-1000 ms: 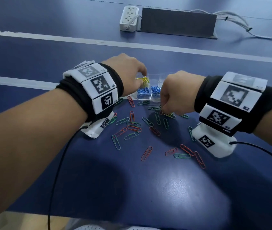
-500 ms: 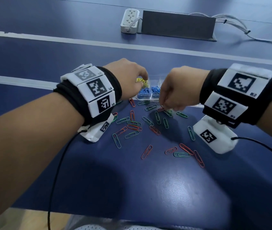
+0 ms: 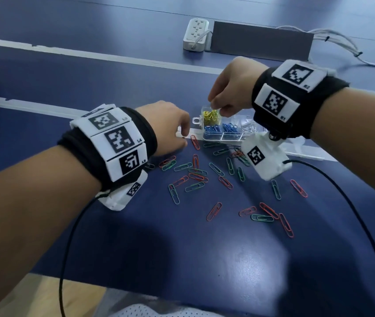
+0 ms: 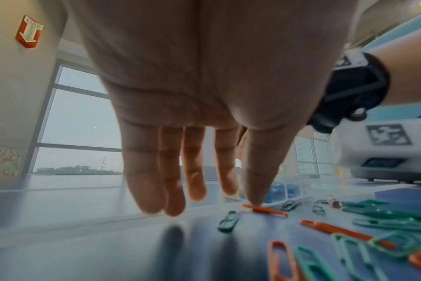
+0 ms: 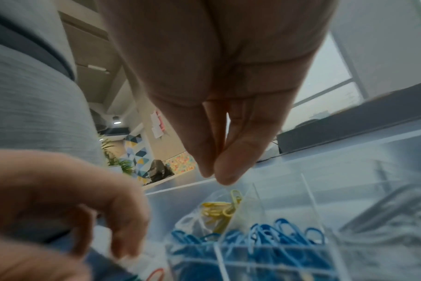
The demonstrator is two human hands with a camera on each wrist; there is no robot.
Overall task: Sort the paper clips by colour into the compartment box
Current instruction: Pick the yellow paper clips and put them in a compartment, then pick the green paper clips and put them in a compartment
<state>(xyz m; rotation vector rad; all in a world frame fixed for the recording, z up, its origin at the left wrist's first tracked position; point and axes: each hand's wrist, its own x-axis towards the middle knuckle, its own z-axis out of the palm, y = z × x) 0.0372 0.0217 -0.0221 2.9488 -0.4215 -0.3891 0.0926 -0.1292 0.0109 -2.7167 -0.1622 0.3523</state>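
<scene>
A clear compartment box (image 3: 222,138) holds yellow clips (image 3: 210,115), blue clips (image 3: 220,129) and silver clips (image 3: 249,128) in separate cells. Red and green clips (image 3: 195,177) lie scattered on the blue table in front of it. My right hand (image 3: 214,106) hovers just over the yellow cell, thumb and fingers pinched together (image 5: 216,176); no clip shows between them, and a yellow clip (image 5: 236,195) stands just below. My left hand (image 3: 183,139) is down on the table left of the box, fingers extended (image 4: 240,197), thumb tip touching a red clip (image 4: 267,210).
A white power strip (image 3: 195,34), a dark panel (image 3: 262,41) and white cables (image 3: 342,49) lie at the back. A white strip (image 3: 33,108) crosses the table on the left. Black wrist-camera cables trail toward the table's front edge (image 3: 182,294).
My right hand rose from the loose clips and moved back over the yellow cell. My left hand left the yellow cell and came down on the table beside the box.
</scene>
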